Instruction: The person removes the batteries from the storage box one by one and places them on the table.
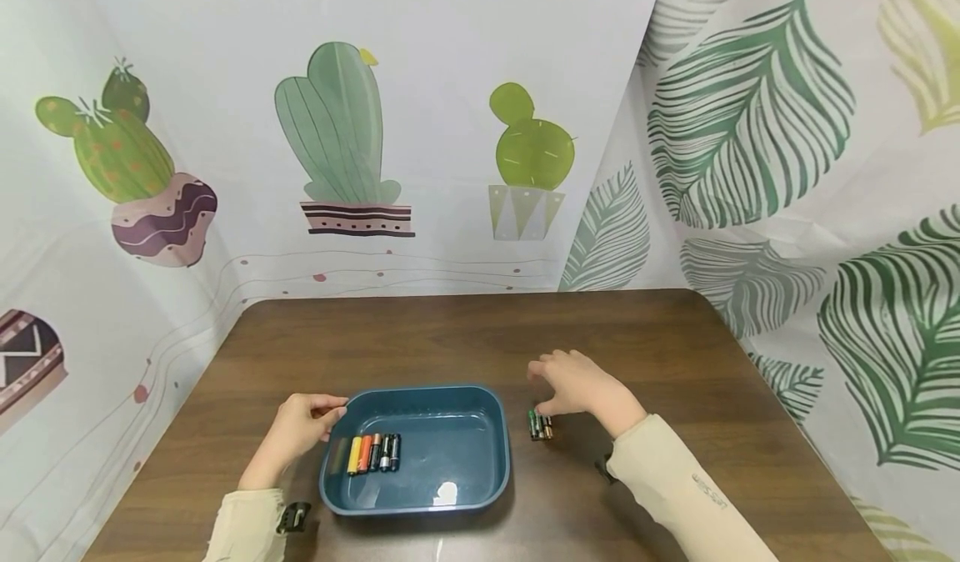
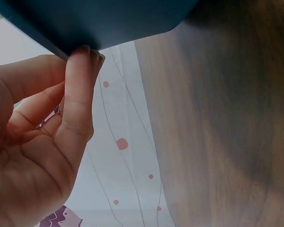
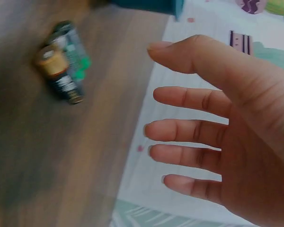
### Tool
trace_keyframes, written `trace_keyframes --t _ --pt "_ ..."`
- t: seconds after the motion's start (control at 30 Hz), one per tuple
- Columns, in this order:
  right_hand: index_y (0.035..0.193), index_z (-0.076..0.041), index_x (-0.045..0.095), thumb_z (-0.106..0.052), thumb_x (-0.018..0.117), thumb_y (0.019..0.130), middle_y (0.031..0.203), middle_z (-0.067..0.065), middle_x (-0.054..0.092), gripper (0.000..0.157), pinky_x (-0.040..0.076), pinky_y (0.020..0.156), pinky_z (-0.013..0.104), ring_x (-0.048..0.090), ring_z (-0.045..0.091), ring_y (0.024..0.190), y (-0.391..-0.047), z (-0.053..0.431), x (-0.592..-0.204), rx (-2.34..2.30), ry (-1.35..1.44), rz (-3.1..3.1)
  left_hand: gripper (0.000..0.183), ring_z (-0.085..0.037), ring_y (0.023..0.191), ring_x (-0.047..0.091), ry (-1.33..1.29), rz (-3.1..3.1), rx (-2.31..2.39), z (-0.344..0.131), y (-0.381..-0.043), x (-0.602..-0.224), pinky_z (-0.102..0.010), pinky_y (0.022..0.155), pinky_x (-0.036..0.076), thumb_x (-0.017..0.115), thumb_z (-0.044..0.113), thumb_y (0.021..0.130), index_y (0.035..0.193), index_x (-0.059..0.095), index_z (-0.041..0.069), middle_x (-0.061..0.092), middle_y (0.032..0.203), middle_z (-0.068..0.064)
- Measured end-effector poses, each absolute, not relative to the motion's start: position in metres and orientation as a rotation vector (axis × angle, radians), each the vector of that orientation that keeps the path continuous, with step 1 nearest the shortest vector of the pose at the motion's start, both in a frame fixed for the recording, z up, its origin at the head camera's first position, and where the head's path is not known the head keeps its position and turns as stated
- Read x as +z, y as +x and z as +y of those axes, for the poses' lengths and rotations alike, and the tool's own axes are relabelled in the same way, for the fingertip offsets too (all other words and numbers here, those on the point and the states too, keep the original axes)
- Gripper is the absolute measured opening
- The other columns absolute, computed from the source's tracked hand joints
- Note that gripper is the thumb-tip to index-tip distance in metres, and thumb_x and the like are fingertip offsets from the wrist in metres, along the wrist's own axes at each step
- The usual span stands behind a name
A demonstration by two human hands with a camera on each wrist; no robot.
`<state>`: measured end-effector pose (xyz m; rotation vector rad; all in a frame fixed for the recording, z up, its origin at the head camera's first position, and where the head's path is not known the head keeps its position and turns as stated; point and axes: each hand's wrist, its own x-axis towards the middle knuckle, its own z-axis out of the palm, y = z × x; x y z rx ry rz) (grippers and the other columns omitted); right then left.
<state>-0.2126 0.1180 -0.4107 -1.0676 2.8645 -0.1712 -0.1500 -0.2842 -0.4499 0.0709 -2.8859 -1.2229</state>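
My left hand [image 1: 295,429] pinches the upper left corner of a blue-green tray [image 1: 420,509]; the left wrist view has thumb and fingertips right at the tray's edge. Inside, against the left side, several batteries [image 1: 364,454] lie side by side: yellow, orange, and black ones, some with copper or silver ends. My right hand [image 1: 576,385] hovers right of the tray, fingers spread and holding nothing. Just below its thumb, a small group of batteries [image 1: 540,425] lies on the table; the right wrist view shows green ones beside a black and gold battery [image 3: 61,75].
The dark brown wooden table [image 1: 645,328] ends at a white cloth backdrop [image 1: 450,128] printed with cacti and leaves. Dark wrist bands [image 1: 293,517] sit at both sleeve cuffs.
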Motion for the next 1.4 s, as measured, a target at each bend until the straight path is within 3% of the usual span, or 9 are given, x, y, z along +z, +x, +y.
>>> trace_keyframes --t 0.4,1.4 --pt "0.098 -0.019 0.06 -0.038 0.065 0.074 0.093 -0.004 0.057 0.031 0.04 0.077 0.038 0.052 0.018 0.09 -0.21 0.078 -0.379 -0.164 -1.273 2.922 0.019 -0.015 0.049 0.054 0.069 -2.879 -1.219 -0.285 -0.15 -0.451 -0.027 0.049 0.049 0.063 0.006 0.079 0.097 0.067 0.001 0.06 0.068 -0.007" --pt "0.108 -0.023 0.058 -0.042 0.062 0.078 0.104 -0.008 0.058 0.035 0.038 0.09 0.035 0.05 0.012 0.099 -0.193 -0.02 -0.358 -0.03 -1.487 2.798 0.019 -0.015 0.05 0.054 0.072 -2.882 -1.225 -0.285 -0.151 -0.452 -0.024 0.048 0.048 0.063 0.006 0.08 0.097 0.066 0.001 0.06 0.069 -0.007"
